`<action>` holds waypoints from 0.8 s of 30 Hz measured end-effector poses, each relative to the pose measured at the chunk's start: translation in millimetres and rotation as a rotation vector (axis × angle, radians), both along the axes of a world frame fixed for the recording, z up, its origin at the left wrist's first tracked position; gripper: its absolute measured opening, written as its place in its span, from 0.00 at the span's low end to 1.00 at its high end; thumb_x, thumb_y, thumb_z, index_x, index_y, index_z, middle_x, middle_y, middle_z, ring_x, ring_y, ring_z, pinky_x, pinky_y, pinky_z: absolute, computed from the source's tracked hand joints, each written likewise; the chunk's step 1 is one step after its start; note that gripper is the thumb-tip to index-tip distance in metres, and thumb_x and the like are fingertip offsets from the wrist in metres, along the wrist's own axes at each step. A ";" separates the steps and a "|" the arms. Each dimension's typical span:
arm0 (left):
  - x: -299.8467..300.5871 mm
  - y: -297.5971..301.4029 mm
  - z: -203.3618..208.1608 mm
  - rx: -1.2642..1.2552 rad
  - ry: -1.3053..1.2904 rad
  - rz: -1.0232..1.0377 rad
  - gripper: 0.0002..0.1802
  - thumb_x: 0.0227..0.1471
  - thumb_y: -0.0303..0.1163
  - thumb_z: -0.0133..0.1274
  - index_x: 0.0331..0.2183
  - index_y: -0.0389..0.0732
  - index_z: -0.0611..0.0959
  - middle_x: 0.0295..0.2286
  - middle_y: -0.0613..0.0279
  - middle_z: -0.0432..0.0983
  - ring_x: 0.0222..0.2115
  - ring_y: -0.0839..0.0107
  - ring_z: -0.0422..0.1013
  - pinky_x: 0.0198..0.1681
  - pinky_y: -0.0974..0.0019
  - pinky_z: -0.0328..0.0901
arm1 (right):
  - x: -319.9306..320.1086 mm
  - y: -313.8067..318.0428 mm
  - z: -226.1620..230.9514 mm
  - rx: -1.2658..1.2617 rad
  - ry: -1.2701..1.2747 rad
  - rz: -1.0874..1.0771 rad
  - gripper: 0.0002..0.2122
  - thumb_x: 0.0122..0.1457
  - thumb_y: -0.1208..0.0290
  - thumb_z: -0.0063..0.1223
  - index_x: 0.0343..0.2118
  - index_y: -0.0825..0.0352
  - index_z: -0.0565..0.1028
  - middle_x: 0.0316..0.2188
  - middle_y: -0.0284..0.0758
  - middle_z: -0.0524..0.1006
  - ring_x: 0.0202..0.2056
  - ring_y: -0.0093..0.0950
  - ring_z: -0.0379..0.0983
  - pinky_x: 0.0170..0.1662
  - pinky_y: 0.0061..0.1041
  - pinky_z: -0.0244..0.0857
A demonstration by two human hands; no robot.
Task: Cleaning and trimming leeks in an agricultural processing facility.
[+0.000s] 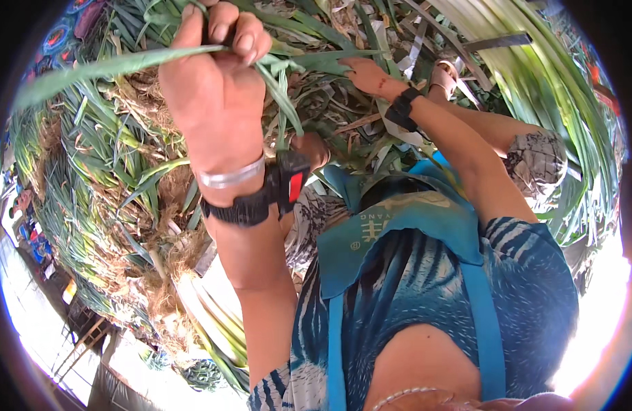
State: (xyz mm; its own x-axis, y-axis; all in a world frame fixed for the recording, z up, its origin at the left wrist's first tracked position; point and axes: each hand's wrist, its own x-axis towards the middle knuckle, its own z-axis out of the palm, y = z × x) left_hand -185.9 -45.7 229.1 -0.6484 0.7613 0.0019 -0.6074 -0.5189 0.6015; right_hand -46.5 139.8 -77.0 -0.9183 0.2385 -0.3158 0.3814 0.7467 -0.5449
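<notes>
My left hand (pixel 216 89) is raised at the upper left, its fingers curled round green leek leaves. One long leaf blade (pixel 117 68) sticks out to the left from it, and another bit hangs down by the wrist. Further right and lower over the pile, my right hand (pixel 370 77) has its fingers closed at the end of a green leaf (pixel 323 61); its fingertips show only in part. Leaf scraps (pixel 343 123) lie below and between the hands.
Heaped leeks (pixel 90 164) with roots fill the left side. Pale-stemmed leeks (pixel 542 89) lie at the upper right, and a smaller white-stemmed bunch (pixel 209 318) at the lower left. A blue apron (pixel 398 226) covers my front. A sandalled foot (pixel 444 74) rests among the scraps.
</notes>
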 end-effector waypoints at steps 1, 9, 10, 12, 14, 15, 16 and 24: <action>8.4 -0.1 6.2 -0.075 -0.036 0.092 0.09 0.59 0.30 0.41 0.36 0.33 0.68 0.20 0.67 0.54 0.19 0.74 0.52 0.22 0.70 0.49 | -6.5 0.9 -18.4 0.078 -0.024 -0.040 0.21 0.58 0.63 0.47 0.55 0.61 0.66 0.52 0.45 0.68 0.53 0.47 0.62 0.53 0.41 0.62; -3.9 -36.5 -0.7 -0.118 -0.152 0.239 0.11 0.62 0.34 0.38 0.35 0.36 0.70 0.19 0.67 0.56 0.18 0.73 0.55 0.22 0.70 0.52 | 16.8 -37.8 -86.3 -0.135 -0.130 0.131 0.19 0.53 0.59 0.49 0.46 0.61 0.72 0.42 0.49 0.74 0.45 0.48 0.70 0.47 0.43 0.65; -5.9 -39.8 2.2 -0.096 -0.174 0.259 0.11 0.62 0.34 0.38 0.34 0.36 0.70 0.19 0.68 0.56 0.17 0.73 0.55 0.20 0.69 0.51 | 34.0 -48.1 -84.8 -0.122 -0.136 0.255 0.17 0.52 0.64 0.48 0.45 0.63 0.72 0.38 0.48 0.75 0.41 0.47 0.72 0.44 0.42 0.66; -8.1 -48.1 5.7 -0.079 -0.074 0.313 0.08 0.60 0.29 0.38 0.32 0.35 0.69 0.18 0.68 0.55 0.17 0.75 0.54 0.21 0.71 0.52 | 82.5 -68.2 -77.1 -0.157 -0.210 0.455 0.14 0.51 0.68 0.46 0.41 0.64 0.73 0.33 0.47 0.77 0.36 0.46 0.74 0.40 0.42 0.67; -5.5 -51.5 13.3 -0.122 0.004 0.398 0.06 0.57 0.26 0.42 0.29 0.36 0.69 0.17 0.68 0.54 0.17 0.76 0.53 0.21 0.72 0.52 | 136.4 -70.9 -79.9 -0.146 -0.413 0.737 0.15 0.51 0.68 0.45 0.41 0.64 0.73 0.32 0.46 0.77 0.36 0.46 0.74 0.40 0.42 0.67; -4.0 -53.1 17.3 -0.108 0.147 0.463 0.05 0.56 0.26 0.43 0.29 0.36 0.69 0.17 0.68 0.54 0.17 0.76 0.53 0.21 0.71 0.51 | 162.4 -69.9 -89.7 -0.087 -0.550 0.943 0.15 0.50 0.68 0.46 0.42 0.65 0.73 0.33 0.45 0.77 0.36 0.44 0.74 0.41 0.41 0.67; -1.8 -60.6 19.6 -0.106 0.292 0.550 0.05 0.55 0.26 0.44 0.28 0.36 0.69 0.17 0.68 0.54 0.17 0.76 0.52 0.21 0.71 0.51 | 171.5 -65.6 -65.1 -0.132 -0.553 0.892 0.14 0.51 0.68 0.45 0.40 0.65 0.74 0.32 0.45 0.77 0.37 0.43 0.74 0.42 0.40 0.67; 8.3 -57.2 22.3 -0.131 0.188 0.562 0.05 0.56 0.25 0.42 0.29 0.35 0.67 0.17 0.67 0.54 0.17 0.75 0.52 0.21 0.70 0.51 | 130.8 -50.0 -71.6 -0.582 -0.438 0.842 0.16 0.56 0.60 0.45 0.37 0.67 0.75 0.34 0.46 0.76 0.36 0.43 0.73 0.42 0.38 0.66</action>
